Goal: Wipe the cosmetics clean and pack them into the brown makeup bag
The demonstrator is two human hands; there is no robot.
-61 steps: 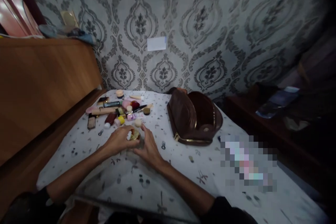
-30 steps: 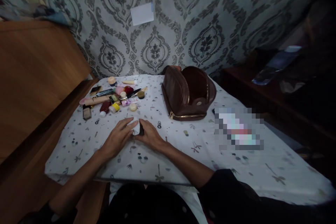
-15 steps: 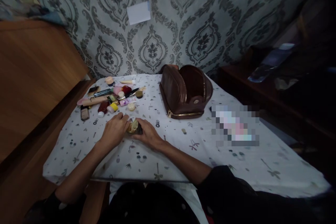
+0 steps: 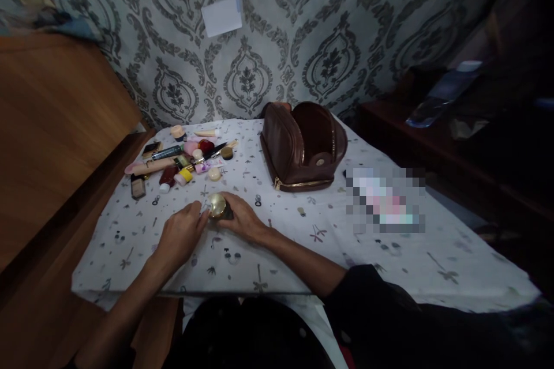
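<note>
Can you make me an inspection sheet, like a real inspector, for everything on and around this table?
Surface: white printed cloth over the table, slightly wrinkled.
Job's things: gold-lidded jar, lid facing up.
Clutter: pile of cosmetics at the left; brown bag, unzipped and gaping, behind the hands to the right; pixelated item at the right, can't tell what.
Hands: right hand grips the jar; left hand is close beside it, with something pale at its fingertips, too blurred to name.
Cables: nothing seen.
Surroundings: patterned wall with a white card; wooden cabinet at the left.
</note>
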